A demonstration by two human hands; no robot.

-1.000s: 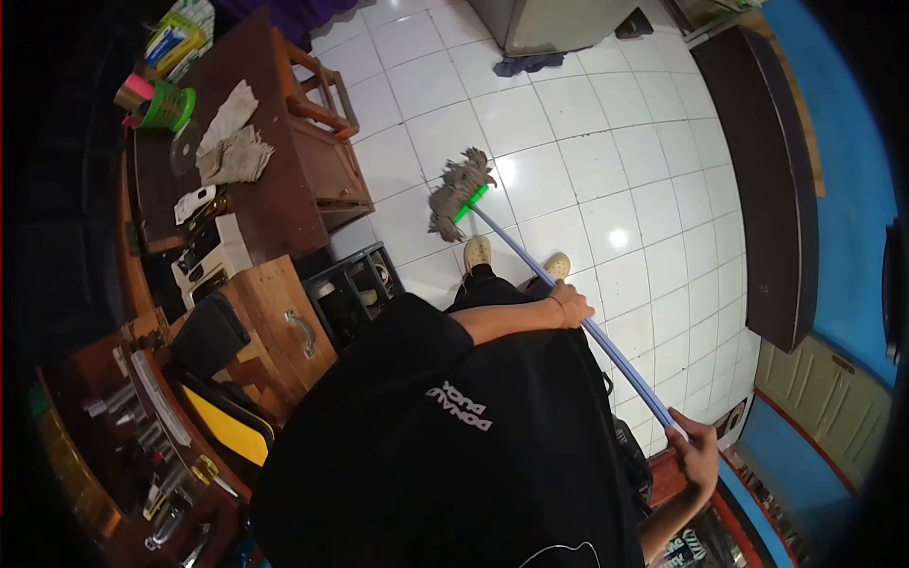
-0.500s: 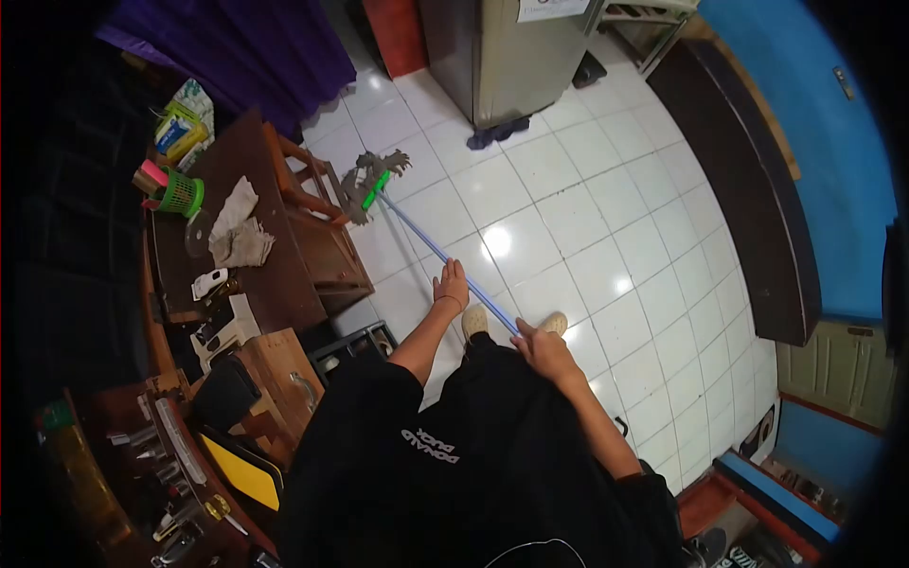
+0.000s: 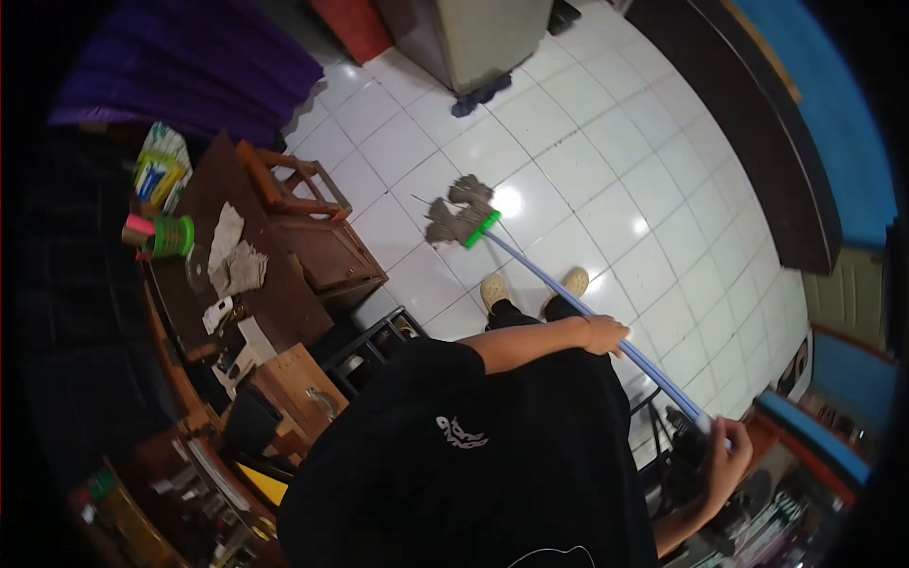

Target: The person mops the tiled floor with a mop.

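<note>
A mop with a grey string head [image 3: 459, 216], a green clamp [image 3: 483, 230] and a light blue handle [image 3: 540, 272] lies across the view. Its strings rest on the white tiled floor in front of my shoes [image 3: 494, 292]. My left hand [image 3: 602, 335] is closed around the middle of the handle, that arm reaching across my body. Near the handle's top end, at the lower right, my right hand [image 3: 727, 452] is closed on it, fingers curled.
A brown table [image 3: 284, 270] with cloths [image 3: 237, 251] and a green basket [image 3: 172, 237] stands left, beside a wooden stool [image 3: 298, 185]. A fridge [image 3: 473, 43] is at the back, with a dark cloth [image 3: 481, 95] at its foot. A dark bench [image 3: 739, 123] lines the right.
The mop head has come away from the table legs, toward my feet and to the right. Both hands have moved right with the handle, the right one farthest.
</note>
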